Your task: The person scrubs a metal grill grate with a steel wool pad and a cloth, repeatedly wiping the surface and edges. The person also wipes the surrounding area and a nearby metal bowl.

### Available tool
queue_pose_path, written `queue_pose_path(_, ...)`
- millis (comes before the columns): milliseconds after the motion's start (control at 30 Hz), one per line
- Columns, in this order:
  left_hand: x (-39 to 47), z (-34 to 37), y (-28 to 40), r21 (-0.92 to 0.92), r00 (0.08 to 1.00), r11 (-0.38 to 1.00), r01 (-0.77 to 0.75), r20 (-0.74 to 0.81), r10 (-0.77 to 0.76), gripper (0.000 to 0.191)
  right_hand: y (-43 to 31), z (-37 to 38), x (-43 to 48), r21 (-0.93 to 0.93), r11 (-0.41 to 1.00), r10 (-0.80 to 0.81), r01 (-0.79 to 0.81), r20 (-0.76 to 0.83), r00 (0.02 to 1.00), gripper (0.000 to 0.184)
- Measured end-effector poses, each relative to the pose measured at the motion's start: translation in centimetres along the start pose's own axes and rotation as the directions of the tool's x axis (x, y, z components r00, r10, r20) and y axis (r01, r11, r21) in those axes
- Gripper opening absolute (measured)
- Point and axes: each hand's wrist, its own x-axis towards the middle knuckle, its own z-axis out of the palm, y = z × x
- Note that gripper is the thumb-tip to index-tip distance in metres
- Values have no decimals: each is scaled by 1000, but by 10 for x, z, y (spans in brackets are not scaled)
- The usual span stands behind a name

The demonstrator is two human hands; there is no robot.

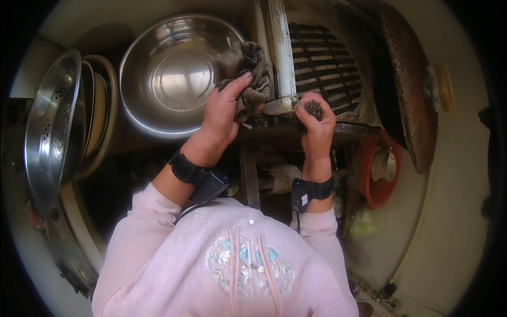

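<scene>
My left hand (222,109) grips a bunched, grimy grey-brown cloth (253,59), thumb lying over it. The cloth is beside the right rim of a large stainless steel basin (138,79). In my right hand (320,128), a wad of metal scouring wool (312,109) is pinched between thumb and fingers. That hand is right at the near corner of a worn white bar (283,55), which has a short white crosspiece (273,107) at its end. Whether the wool touches the bar cannot be told. My left fingertips are partly hidden behind the cloth, close to the crosspiece.
Right of the bar lies a dark slatted rack (326,67). A perforated steel colander (53,123) and other basins (101,107) lean at the left. A red plastic tub (368,174) holding white crockery (384,164) is low right, below a brown ridged object (410,87).
</scene>
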Motion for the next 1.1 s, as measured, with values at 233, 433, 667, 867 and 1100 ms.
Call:
queue_pose_path(233, 14, 0, 9, -21, 995, 996, -84, 51, 85, 26, -27, 9, 51, -251, 958, -133, 137, 34, 991, 13)
queue_pose_path(433, 20, -2, 14, -6, 999, 999, -47, 2, 47, 27, -41, 10, 93, -558, 793, -82, 244, 299, 951, 17)
queue_pose_path(667, 19, 1, 15, -56, 994, 992, -113, -4, 113, 25, -29, 34, 201, -810, 472, -156, 348, 312, 937, 27)
queue_pose_path(867, 20, 2, 16, -65, 989, 987, -147, 25, 149, 24, -47, 45, 198, -911, 309, -64, 273, 266, 962, 31)
queue_pose_path(1100, 23, 2, 16, -93, 989, 986, -138, 35, 141, 25, -59, 25, 159, -896, 346, 23, 279, 305, 952, 31)
